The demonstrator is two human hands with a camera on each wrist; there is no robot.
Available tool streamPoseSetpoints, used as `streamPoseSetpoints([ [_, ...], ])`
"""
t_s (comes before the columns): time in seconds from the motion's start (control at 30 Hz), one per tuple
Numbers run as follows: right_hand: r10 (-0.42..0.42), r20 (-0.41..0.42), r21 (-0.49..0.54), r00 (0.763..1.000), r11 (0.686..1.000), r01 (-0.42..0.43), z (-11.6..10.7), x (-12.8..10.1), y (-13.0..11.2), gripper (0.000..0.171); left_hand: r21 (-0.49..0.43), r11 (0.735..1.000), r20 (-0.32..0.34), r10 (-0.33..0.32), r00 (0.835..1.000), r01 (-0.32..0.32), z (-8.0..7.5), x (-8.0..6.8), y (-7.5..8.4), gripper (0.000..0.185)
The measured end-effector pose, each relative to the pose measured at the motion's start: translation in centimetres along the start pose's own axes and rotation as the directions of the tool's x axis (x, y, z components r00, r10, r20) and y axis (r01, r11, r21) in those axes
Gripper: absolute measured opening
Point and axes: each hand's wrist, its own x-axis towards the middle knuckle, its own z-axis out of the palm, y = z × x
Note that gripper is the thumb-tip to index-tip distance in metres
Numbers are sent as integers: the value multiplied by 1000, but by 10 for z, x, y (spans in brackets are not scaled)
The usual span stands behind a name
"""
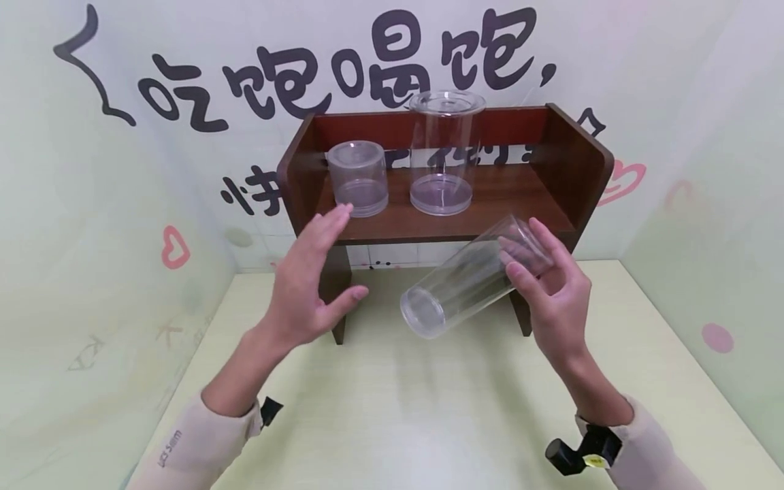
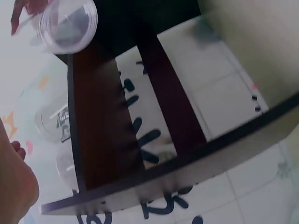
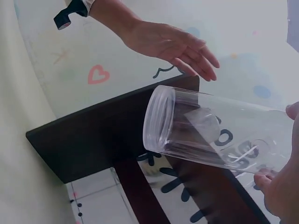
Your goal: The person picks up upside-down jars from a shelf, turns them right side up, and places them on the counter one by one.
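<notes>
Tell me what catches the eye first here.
A clear jar held tilted in the right hand, in front of a dark wooden shelf. The left hand hovers open beside it. On the shelf stand a short clear jar and a tall one.

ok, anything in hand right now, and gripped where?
The right hand grips the tilted clear plastic jar near its upper end. The left hand is open, holding nothing.

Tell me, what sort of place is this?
Probably a small staged booth for recording hand work, not a home: printed backdrop walls with big lettering, a pale table, a little wooden shelf holding clear jars, and wrist-worn cameras.
</notes>
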Motion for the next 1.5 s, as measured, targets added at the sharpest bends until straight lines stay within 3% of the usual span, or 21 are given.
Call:
streamPoseSetpoints([
  [0.17,-21,-54,75,998,997,25,6,-6,10,61,-162,987,0,1,1000,-1,20,-19,12,81],
  [0.27,-12,-89,147,996,989,25,9,-8,14,60,-237,969,66,-61,996,75,33,-31,17,86],
  [0.4,32,-135,258,990,966,4,16,-11,18,56,-286,938,156,-157,975,196,47,-44,20,96],
  [0.63,92,-185,315,978,949,-30,27,-18,26,51,-361,883,153,-262,953,300,60,-54,23,106],
  [0.73,119,-185,329,976,943,-53,33,-22,31,51,-407,847,152,-308,939,343,63,-55,24,110],
  [0.9,154,-156,374,976,923,-86,38,-28,36,52,-513,747,177,-390,904,423,65,-59,27,106],
  [0.97,159,-143,379,977,920,-95,39,-29,37,52,-559,706,183,-406,895,435,65,-60,28,102],
  [1.03,160,-127,376,979,921,-102,38,-31,37,52,-585,684,182,-413,892,436,65,-61,29,98],
  [1.3,157,-66,315,985,940,-128,33,-33,33,52,-614,678,167,-388,906,404,55,-59,30,92],
  [1.4,143,-62,164,988,978,-131,28,-34,30,53,-607,685,175,-379,909,402,49,-58,29,92],
  [1.5,94,-42,-3,995,996,-94,21,-34,27,55,-593,698,187,-364,912,400,42,-56,28,93],
])
